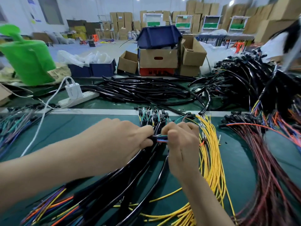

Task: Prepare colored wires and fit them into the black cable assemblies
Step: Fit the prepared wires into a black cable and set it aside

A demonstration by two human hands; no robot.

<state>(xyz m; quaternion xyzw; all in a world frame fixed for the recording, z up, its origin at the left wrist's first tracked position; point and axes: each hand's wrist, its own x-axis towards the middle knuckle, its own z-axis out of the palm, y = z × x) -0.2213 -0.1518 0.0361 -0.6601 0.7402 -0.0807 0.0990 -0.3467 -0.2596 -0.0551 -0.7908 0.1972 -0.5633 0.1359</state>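
two bare hands meet over the middle of a green bench (241, 160), seen from the wearer's own head. the left hand (123, 141) grips the end of a black cable (150, 138), its fingers (143, 128) curled over the sheath and the thumb beneath. the right hand (180, 142) pinches the short coloured wires (162, 138) that stick out of that cable end. green, blue and red strands show in the small gap between the hands.

the exposed wires run left to right, roughly level, from the left hand's grip straight into the right hand's pinch. the left hand is at their root and the right hand at their free tips, which are hidden inside its curled fingers.

the cable seems to trail down toward the wearer, joining a bundle of black cables (130, 185) lying under both wrists. a sheaf of loose yellow wires (211, 160) lies just right of the right hand, close to its knuckles. a sheaf of red wires (268, 168) lies further right.

this looks like sorting or straightening the strands before fitting. a reach for a yellow wire would likely fall to the right hand, which is nearer and would first have to let go.
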